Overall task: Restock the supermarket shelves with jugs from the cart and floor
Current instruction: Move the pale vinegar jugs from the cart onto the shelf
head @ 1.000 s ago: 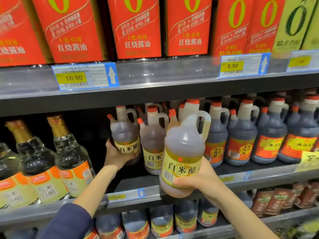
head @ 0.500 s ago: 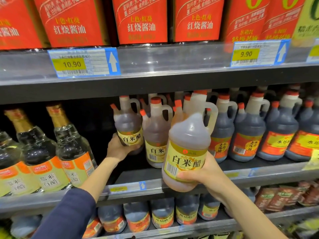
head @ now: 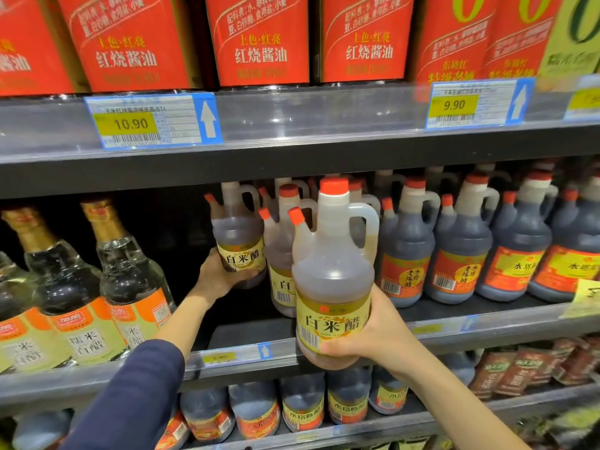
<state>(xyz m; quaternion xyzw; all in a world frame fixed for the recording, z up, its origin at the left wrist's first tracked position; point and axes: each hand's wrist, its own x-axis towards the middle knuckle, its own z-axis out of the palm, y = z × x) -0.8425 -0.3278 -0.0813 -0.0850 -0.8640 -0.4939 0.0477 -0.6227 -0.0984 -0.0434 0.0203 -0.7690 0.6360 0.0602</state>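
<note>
Right hand [head: 373, 339] clamps upright pale jug [head: 331, 280] near shelf lip [head: 233, 355], open slot just far-left behind it, while left hand [head: 220, 274] grips far jug [head: 238, 241] beside that gap.

Left hand [head: 217, 278] extended, gripping rear jug [head: 238, 233] base; right hand [head: 378, 339] nearer, fingers curled round front jug [head: 334, 274] bottom.

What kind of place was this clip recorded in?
A supermarket aisle, likely condiments: shelves with price tags, rows of vinegar jugs, red soy sauce bottles above.
</note>
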